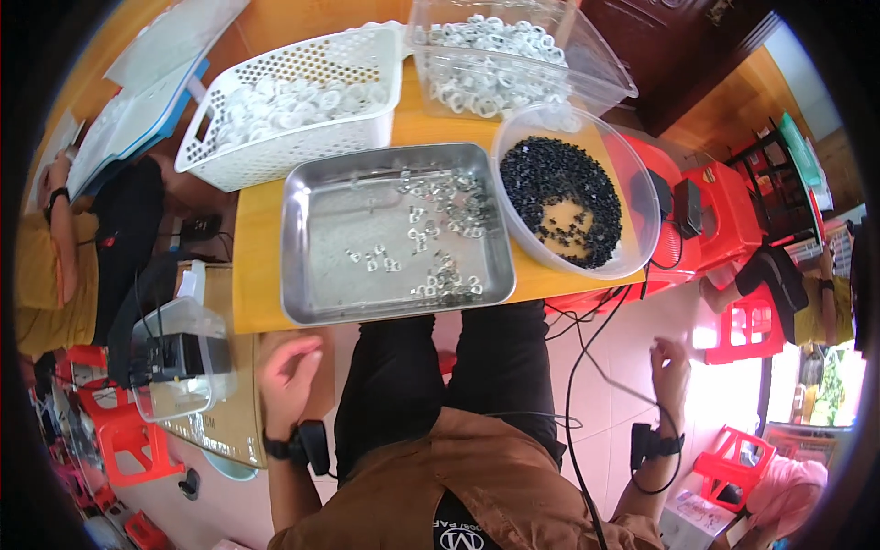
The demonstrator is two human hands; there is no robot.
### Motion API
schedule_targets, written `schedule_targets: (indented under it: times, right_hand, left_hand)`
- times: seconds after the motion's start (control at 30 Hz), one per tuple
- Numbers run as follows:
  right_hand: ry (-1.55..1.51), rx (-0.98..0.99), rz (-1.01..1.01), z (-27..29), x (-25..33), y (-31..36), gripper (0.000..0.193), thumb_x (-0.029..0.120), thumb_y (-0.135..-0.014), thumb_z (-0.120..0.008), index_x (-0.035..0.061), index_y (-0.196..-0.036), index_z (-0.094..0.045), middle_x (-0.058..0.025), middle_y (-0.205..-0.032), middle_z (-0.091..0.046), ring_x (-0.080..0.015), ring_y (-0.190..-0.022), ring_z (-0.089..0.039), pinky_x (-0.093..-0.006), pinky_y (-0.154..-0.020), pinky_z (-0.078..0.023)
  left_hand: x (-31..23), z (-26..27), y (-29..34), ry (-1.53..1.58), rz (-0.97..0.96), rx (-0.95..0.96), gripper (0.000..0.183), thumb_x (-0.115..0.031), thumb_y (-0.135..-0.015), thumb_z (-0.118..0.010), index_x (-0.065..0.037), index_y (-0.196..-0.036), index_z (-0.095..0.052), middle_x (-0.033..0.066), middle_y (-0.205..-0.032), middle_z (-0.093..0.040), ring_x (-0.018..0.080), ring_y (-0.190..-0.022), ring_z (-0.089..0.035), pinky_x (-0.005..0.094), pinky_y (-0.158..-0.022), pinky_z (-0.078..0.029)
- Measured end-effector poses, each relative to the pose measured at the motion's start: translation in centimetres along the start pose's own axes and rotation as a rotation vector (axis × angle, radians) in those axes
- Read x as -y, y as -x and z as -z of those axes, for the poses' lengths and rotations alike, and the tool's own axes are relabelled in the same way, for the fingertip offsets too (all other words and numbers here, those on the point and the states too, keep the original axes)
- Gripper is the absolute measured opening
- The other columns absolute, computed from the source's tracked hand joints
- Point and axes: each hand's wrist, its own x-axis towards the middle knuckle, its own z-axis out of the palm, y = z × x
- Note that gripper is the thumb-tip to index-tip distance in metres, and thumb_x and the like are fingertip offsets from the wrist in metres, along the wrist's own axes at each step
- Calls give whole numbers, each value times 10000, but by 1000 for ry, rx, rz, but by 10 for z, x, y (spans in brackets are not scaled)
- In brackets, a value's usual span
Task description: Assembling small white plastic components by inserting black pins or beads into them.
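Steel tray (312, 275) is filling desk (257, 275) front; white basket (275, 151), clear bin (587, 64) and round tub (632, 174) are crowding behind. Gaps are staying open along left desk strip and below the edge beside both knees.

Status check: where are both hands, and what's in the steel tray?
Left hand and right hand both empty, open, down off the table. Steel tray holds scattered small clear parts. Nothing between hands and tray.

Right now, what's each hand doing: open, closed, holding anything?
Left hand: loosely curled, holding nothing visible, below the steel tray.
Right hand: fingers up, partly open, empty, beside a black cable.
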Motion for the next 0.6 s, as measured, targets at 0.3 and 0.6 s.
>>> schedule_targets:
  times: [0.3, 0.6]
  right_hand:
    - [221, -591, 796, 78, 160, -69, 134, 16, -759, -673, 8, -892, -662, -80, -817, -583, -209, -686, -591, -313, -566, -482]
    - [264, -458, 1353, 99, 190, -78, 181, 89, -620, -657, 65, -800, -663, -39, -719, -532, -236, -665, -581, -324, -590, -491]
  left_hand:
    - [-105, 20, -39, 655, -504, -19, 193, -250, -942, -541, -60, -976, -523, 19, -917, -501, 156, -841, -494, 283, -706, -415]
    - [-118, 26, -49, 1064, -160, 161, 214, -304, -963, -508, -104, -995, -439, 10, -875, -396, 148, -777, -399, 274, -649, -368]
